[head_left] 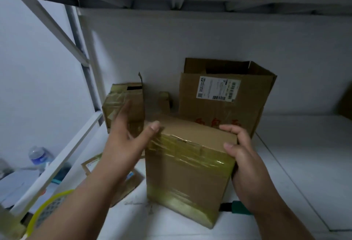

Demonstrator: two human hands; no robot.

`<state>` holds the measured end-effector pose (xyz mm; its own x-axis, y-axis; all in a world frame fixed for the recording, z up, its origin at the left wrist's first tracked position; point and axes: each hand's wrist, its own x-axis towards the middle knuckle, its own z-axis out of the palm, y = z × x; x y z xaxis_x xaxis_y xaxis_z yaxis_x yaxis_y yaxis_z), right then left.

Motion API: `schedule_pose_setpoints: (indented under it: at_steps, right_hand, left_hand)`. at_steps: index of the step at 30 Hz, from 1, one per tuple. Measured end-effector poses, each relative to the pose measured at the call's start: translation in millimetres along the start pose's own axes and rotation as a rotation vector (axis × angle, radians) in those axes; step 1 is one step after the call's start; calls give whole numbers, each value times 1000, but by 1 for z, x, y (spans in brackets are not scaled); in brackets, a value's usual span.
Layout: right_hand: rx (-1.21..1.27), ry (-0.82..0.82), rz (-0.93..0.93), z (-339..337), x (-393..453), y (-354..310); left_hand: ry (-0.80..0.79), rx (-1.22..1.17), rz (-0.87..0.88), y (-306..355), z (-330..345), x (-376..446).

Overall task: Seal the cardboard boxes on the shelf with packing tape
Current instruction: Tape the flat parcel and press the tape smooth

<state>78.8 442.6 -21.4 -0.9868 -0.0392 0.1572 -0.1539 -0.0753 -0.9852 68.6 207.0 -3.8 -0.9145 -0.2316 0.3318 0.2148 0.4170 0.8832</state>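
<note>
Large open brown cardboard box with white label (224, 95) behind, small taped brown carton (123, 104) left. Right hand (245, 165) grips yellow-taped brown cardboard box (188, 165); left hand (125, 140) spread, thumb touching it.

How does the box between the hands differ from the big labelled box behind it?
The front box is closed and banded with yellowish tape; the labelled box stands open at the top, flaps up. The front box is smaller and shows no label; the labelled box carries a white shipping label. The right hand grips the front box; nothing touches the labelled box. Both are brown cardboard.

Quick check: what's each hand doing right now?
Left hand: open, thumb touching the taped box.
Right hand: gripping the taped box's right edge.
</note>
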Motion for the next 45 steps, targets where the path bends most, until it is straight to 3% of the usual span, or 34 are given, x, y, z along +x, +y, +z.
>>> schedule_pose_setpoints:
  at_steps: [2,4,6,9,13,19,23,28,34,38,42,45]
  right_hand:
    - [83,-40,24,-4,3,-1]
    - [135,-76,51,-6,6,-3]
    - [159,-92,78,-8,9,-5]
    - [75,-94,76,-8,12,-7]
    - [-41,-65,47,-7,11,-10]
    - [-176,-1,-10,0,8,-10]
    - [-404,32,-221,2,3,-16]
    - [-850,-27,-334,-1,-1,-32]
    - [-1139,-84,-273,10,-2,-49]
    - [-1300,-198,-210,27,-6,-62]
    - [-1504,-293,-232,39,-5,-60]
    - [-1498,-289,-301,31,-1,-55]
  left_hand:
    - [-234,-331,-192,-10,-9,6]
    - [-386,-541,-245,-16,-12,6]
    - [-438,-618,-233,-14,-9,5]
    - [-381,-621,-252,-11,-5,7]
    - [-357,-544,-227,-4,-6,8]
    - [-320,-241,12,-4,-15,0]
    - [-222,-11,198,-8,-19,2]
    - [-248,452,496,2,-25,11]
    - [-467,621,520,14,-19,6]
    - [-521,751,567,18,-22,6]
    - [-525,696,555,12,-21,9]
    - [-520,520,497,8,-17,8]
